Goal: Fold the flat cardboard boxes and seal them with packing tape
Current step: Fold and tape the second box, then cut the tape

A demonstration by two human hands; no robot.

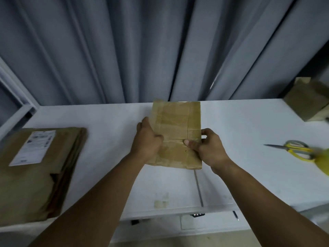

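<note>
A flat brown cardboard box [176, 125] with old tape strips on its face is held just above the middle of the white table [240, 125]. My left hand [147, 141] grips its left edge, fingers curled under and thumb along the side. My right hand [204, 145] pinches its right edge near the middle crease, thumb on top. A stack of flat cardboard boxes [41, 168] with a white shipping label lies at the table's left.
Yellow-handled scissors [293, 148] lie at the right, beside a blurred yellow object [322, 161] at the frame edge. A folded cardboard box [308, 100] stands at the far right corner. Grey curtains hang behind the table. A metal rod [198, 188] lies near the front edge.
</note>
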